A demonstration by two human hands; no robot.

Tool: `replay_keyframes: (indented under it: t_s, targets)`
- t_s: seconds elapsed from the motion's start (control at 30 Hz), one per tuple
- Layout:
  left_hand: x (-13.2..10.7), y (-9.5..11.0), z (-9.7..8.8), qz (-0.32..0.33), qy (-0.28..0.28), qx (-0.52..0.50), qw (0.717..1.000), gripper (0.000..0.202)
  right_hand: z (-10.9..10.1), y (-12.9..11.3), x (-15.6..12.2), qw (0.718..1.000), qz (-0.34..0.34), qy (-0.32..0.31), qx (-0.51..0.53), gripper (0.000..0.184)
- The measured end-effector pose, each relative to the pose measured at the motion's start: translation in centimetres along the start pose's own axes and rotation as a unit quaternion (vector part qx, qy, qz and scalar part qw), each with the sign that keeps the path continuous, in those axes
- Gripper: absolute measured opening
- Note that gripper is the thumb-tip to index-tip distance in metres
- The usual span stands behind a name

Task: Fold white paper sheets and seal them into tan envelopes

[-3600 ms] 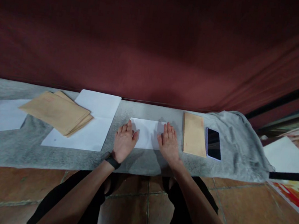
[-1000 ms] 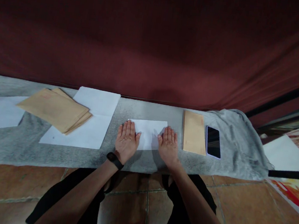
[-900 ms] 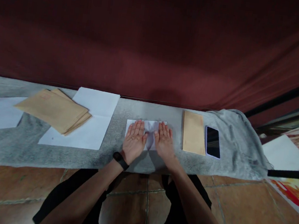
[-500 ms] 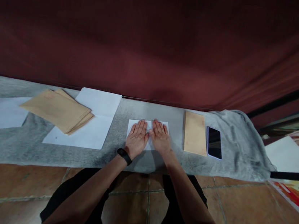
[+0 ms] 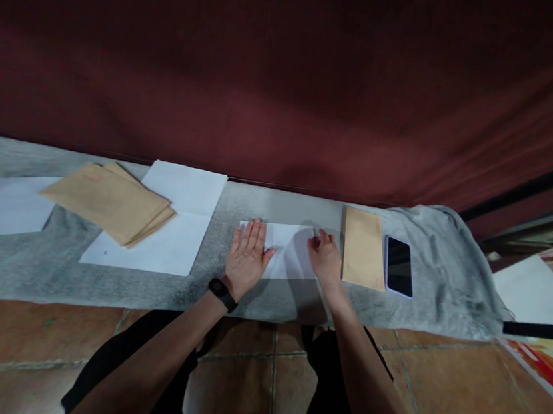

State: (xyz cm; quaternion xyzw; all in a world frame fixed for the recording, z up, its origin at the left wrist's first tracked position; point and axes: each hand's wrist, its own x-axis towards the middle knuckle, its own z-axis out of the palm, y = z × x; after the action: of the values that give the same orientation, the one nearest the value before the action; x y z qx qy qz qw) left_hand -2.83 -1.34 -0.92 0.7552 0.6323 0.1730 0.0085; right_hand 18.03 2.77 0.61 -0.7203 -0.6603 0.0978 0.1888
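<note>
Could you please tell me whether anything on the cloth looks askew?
Mildly, yes: the brown envelopes on the left lie fanned and slanted across white paper, and the grey cloth is rumpled at its right end. The sheet under the left hand looks straight.

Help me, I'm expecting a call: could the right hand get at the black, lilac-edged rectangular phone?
Probably yes: only a low stack of tan paper envelopes lies between the right hand, at the rectangular white paper, and the phone; reaching over looks easy.

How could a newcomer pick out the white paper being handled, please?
Find the grey cloth below the red backdrop. Left of the phone, past brown envelopes, lies the white paper; unlike other white sheets, it has the left hand on it.
</note>
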Motion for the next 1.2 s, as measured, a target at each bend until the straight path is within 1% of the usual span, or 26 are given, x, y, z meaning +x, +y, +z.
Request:
replay_keyframes:
  t_s: [0.07,0.13,0.23,0.3,0.37,0.4,0.47,0.5,0.57,0.63,0.7,0.77,0.87,1.03,1.2]
  targets:
    - [-0.1,0.5,-0.1,0.017,-0.013,0.001,1.0,0.068,-0.6,0.0,0.0,0.999,0.026,-0.04,-0.021,0.038]
    - [-0.2,0.8,-0.2,0.024,-0.03,0.004,0.999,0.069,-0.9,-0.1,-0.2,0.997,0.041,-0.062,-0.034,0.036]
    - [-0.2,0.9,-0.2,0.027,-0.049,0.011,0.998,0.068,-1.1,0.2,-0.5,0.995,0.052,-0.083,-0.01,0.037]
    - [-0.3,1.1,-0.3,0.029,-0.049,0.015,0.998,0.067,-1.2,0.7,-0.5,0.994,0.053,-0.095,0.012,0.037]
    - [-0.4,1.5,-0.4,0.038,-0.044,0.015,0.998,0.066,-1.3,1.0,-0.6,0.995,0.048,-0.087,0.011,0.038]
    - [-0.5,1.7,-0.4,0.046,-0.042,0.013,0.998,0.065,-1.3,1.1,-0.7,0.997,0.04,-0.069,0.004,0.039]
    - [-0.8,2.2,-0.3,0.063,-0.041,0.004,0.997,0.063,-1.1,0.7,-1.2,1.0,0.006,-0.016,-0.004,0.039]
    - [-1.0,2.5,-0.2,0.069,-0.042,-0.001,0.997,0.063,-0.9,0.3,-1.6,1.0,-0.023,0.008,0.003,0.041]
    - [-1.3,2.8,0.0,0.075,-0.049,-0.01,0.996,0.062,-0.3,-0.9,-2.7,0.994,-0.097,0.025,0.039,0.047]
    - [-1.6,2.8,0.2,0.08,-0.061,-0.016,0.995,0.061,0.6,-2.3,-4.3,0.98,-0.18,-0.017,0.078,0.054]
    - [-1.8,2.8,0.3,0.088,-0.072,-0.019,0.993,0.062,1.5,-3.4,-5.8,0.966,-0.235,-0.071,0.077,0.058]
    - [-2.0,2.6,0.3,0.093,-0.077,-0.02,0.992,0.064,2.1,-3.9,-6.8,0.965,-0.24,-0.089,0.053,0.06]
    - [-2.0,2.5,0.1,0.091,-0.077,-0.017,0.993,0.064,2.3,-3.4,-7.1,0.968,-0.231,-0.091,0.023,0.06]
    - [-2.1,2.0,-0.2,0.076,-0.076,-0.01,0.994,0.058,2.6,-1.8,-6.7,0.971,-0.229,-0.066,-0.014,0.058]
    - [-2.3,0.7,-0.9,0.067,-0.063,-0.002,0.996,0.06,2.8,-0.7,-6.7,0.973,-0.225,-0.028,-0.048,0.061]
